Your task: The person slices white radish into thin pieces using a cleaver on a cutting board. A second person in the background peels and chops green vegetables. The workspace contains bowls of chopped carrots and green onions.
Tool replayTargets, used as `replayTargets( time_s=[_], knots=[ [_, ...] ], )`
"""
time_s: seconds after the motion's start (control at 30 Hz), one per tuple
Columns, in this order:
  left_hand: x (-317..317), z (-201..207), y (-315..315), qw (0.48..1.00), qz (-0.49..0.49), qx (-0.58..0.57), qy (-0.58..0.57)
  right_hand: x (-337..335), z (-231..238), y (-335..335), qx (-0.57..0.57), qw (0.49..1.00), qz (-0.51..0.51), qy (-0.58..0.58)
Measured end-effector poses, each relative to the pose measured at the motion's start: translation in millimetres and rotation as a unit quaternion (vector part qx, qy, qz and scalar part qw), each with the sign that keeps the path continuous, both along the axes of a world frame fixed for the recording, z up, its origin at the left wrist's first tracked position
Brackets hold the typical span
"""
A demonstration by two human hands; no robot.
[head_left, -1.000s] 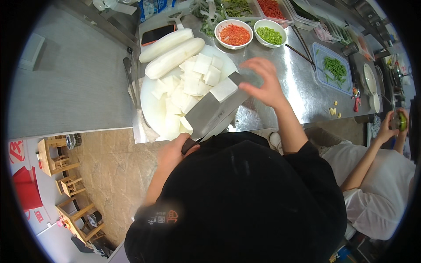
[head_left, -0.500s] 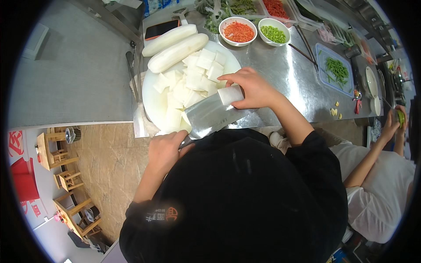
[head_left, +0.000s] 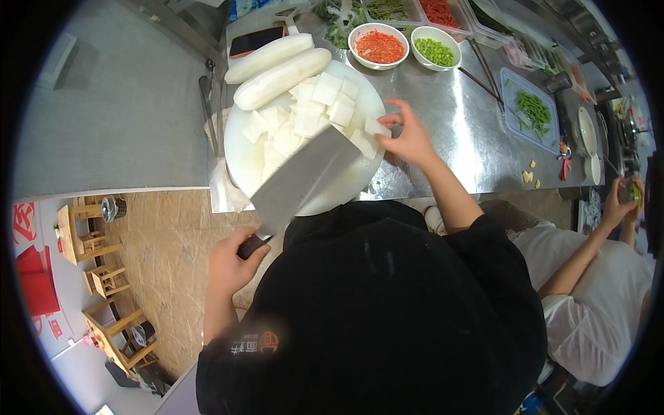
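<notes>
The brushed stainless-steel tabletop (head_left: 456, 131) shines dully, smooth and streaked. At its nine o'clock lies a round white plastic cutting board (head_left: 238, 149), matt, bearing moist, glossy white radish cubes (head_left: 311, 114). The broad steel cleaver blade (head_left: 304, 176) looks satin grey, its handle dark.

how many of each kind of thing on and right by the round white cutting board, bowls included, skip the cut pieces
Long white peeled radishes, whole: 2
Small white round bowls of chopped vegetables: 2
Wide steel cleaver, held in the left hand: 1
Round white cutting board: 1
Total: 6
The right hand pinches one white cut piece.
</notes>
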State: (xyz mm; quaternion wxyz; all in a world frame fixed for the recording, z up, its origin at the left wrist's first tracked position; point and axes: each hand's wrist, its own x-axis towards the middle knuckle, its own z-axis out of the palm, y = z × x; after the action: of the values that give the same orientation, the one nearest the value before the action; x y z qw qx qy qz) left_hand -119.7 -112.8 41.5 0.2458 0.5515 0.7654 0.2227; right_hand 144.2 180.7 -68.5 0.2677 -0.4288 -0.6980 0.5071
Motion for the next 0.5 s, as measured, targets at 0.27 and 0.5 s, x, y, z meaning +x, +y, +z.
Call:
replayTargets(
  time_s=[0.27,0.5],
  knots=[
    [23,-5,20,0.942,0.140,-0.008,-0.304,-28,-1,-39,0.307,0.928,0.003,-0.210],
    [42,-34,45,0.900,0.086,-0.074,-0.421,-27,-6,-54,0.335,0.917,-0.048,-0.210]
  ],
)
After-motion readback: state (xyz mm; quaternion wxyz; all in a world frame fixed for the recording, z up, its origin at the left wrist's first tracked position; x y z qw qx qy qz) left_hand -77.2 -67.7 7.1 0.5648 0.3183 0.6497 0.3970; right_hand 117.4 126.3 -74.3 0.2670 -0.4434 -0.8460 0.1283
